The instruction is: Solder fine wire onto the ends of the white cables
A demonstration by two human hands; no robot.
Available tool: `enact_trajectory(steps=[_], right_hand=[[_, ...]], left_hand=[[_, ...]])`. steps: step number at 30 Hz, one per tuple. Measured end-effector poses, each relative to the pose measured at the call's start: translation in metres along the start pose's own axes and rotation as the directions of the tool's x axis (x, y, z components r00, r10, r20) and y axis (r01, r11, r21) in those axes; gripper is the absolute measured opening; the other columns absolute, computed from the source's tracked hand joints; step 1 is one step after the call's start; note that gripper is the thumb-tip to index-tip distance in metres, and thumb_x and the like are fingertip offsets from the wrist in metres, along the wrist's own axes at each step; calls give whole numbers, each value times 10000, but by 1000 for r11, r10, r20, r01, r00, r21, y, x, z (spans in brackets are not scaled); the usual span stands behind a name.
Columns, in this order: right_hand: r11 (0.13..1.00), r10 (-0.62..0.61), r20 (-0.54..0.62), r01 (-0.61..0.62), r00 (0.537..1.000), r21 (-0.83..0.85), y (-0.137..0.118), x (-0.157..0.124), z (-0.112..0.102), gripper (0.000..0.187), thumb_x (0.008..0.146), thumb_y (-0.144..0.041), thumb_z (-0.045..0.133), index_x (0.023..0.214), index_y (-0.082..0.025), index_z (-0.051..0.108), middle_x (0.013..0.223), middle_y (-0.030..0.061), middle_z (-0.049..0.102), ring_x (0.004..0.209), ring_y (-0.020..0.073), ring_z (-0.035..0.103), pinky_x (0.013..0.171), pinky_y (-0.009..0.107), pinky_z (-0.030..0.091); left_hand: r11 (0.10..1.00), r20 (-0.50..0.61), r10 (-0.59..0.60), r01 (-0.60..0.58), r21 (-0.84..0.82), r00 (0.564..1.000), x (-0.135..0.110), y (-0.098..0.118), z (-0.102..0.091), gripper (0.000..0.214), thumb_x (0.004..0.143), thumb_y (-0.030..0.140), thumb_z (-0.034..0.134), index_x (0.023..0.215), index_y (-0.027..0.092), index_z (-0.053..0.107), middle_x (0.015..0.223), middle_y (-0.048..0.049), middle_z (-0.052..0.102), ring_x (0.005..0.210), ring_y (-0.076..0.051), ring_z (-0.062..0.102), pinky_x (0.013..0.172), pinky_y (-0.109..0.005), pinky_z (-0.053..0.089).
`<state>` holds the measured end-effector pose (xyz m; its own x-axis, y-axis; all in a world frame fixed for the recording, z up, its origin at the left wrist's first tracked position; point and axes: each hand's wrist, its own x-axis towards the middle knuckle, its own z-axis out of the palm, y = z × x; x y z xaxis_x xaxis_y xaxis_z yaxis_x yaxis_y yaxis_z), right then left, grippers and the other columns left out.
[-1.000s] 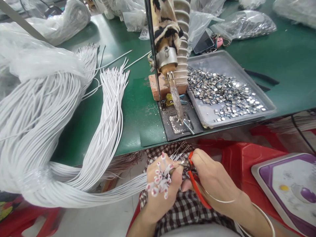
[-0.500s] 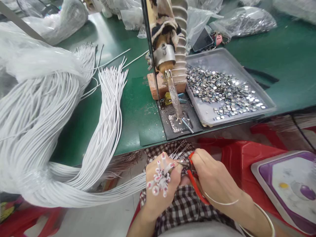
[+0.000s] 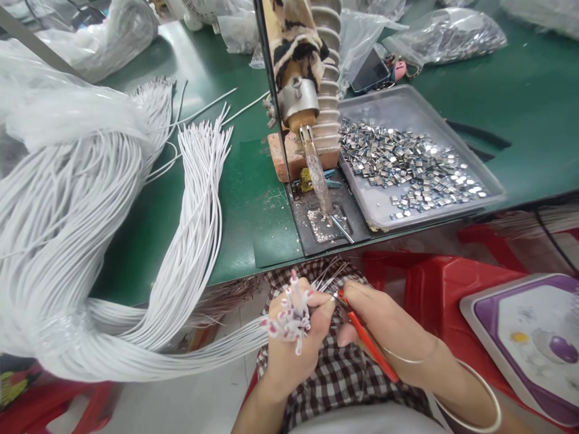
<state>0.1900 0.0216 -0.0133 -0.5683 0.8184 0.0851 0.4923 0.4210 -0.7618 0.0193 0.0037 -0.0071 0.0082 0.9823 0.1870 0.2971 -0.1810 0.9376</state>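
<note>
My left hand (image 3: 294,355) is closed round a bundle of white wires (image 3: 226,348). Several cut ends with reddish tips fan out above its fist. Thumb and forefinger pinch together beside the red-handled pliers (image 3: 368,340); what lies between them is too small to make out. My right hand (image 3: 389,319) grips the pliers, their jaws at the left thumb tip. Thin wire ends (image 3: 332,271) stick out behind my left hand. The bundle runs left into a large mass of white wires (image 3: 67,241), partly under clear plastic.
A soldering iron (image 3: 316,163) is clamped upright over a black plate (image 3: 321,232) at the table's (image 3: 239,229) front edge. To its right, a plastic tray (image 3: 491,193) holds many small metal pieces. A red stool (image 3: 434,289) and a purple-and-white scale-like device (image 3: 534,343) stand at the right.
The pliers have turned in my right hand, their handles now closer together and pointing lower right. The wire ends in my left fist have shifted slightly.
</note>
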Motion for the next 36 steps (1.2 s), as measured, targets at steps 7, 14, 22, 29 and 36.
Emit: enact_trajectory(steps=[7,14,22,29,36], right_hand=[[881,21,156,-92,987,464,4,1,-4,505,957,-649,404,758,-191,481,711,-27,474,625,109,417,593,252,336],[761,32,247,-183,969,622,16,-4,2,638,884,-790,326,740,-192,494,675,-26,457,580,105,424,536,251,333],[884,187,5,-171,982,436,11,-2,-5,629,799,-840,382,792,-213,435,791,-7,415,668,141,345,592,288,308],[987,139,-19,-138,990,77,-1,0,-9,565,865,-773,429,827,-212,477,774,18,501,632,157,415,554,292,350],[991,137,11,-137,990,5,-4,3,-10,560,878,-752,436,882,-201,536,798,43,554,645,171,490,577,290,432]], left_hand=[[988,-1,-26,25,-154,1000,-1,-5,1,190,910,128,603,745,191,674,649,32,537,608,-123,484,581,-258,379],[950,10,-81,80,-303,997,-2,-11,4,191,928,263,637,768,206,723,661,15,586,550,-119,452,547,-269,368],[939,-20,-176,162,-303,984,-3,-6,6,192,927,266,641,769,198,726,644,15,569,545,-120,454,549,-275,372],[981,-97,-96,77,-180,991,0,-1,6,164,903,124,624,769,207,669,668,41,544,626,-117,504,602,-246,397],[997,-38,24,-22,70,999,3,-1,1,149,880,99,619,788,210,659,677,35,590,607,-131,554,618,-266,424]])
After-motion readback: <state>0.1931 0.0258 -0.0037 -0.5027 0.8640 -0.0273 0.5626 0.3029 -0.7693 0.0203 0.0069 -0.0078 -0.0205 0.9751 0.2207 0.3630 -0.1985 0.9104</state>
